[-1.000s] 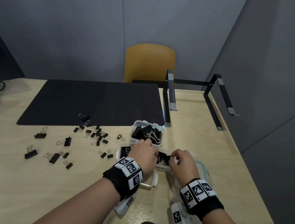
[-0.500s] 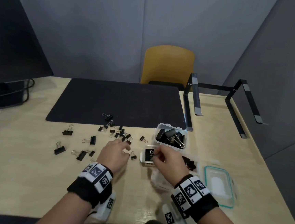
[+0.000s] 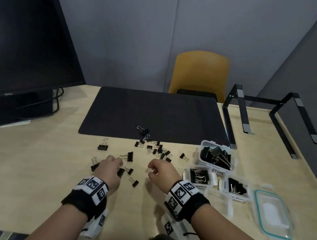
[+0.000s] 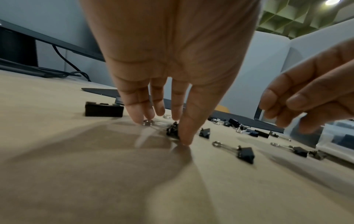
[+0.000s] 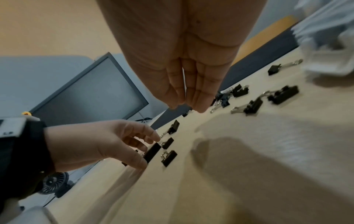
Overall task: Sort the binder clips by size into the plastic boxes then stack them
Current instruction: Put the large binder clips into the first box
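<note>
Several black binder clips [image 3: 157, 149] lie scattered on the wooden table [image 3: 34, 166] in front of the black mat. My left hand [image 3: 119, 169] reaches down onto one medium clip [image 4: 173, 129], which sits pinched between thumb and fingertips [image 5: 153, 137] while still on the table. My right hand [image 3: 150, 170] hovers just to the right, its fingers loosely curled and empty. Three clear plastic boxes stand at the right: the large-clip box [image 3: 207, 163], a second box [image 3: 186, 175] and a third box [image 3: 224, 185], each holding clips.
A teal-rimmed lid [image 3: 257, 210] lies at the right near the table's front edge. A black laptop stand [image 3: 230, 116] is behind the boxes. A monitor [image 3: 26, 41] stands at the far left, and a yellow chair [image 3: 200, 71] is behind the table.
Both hands left the boxes and moved left to the loose clips. My left hand came down onto a clip. The head view swung left, bringing the monitor into sight.
</note>
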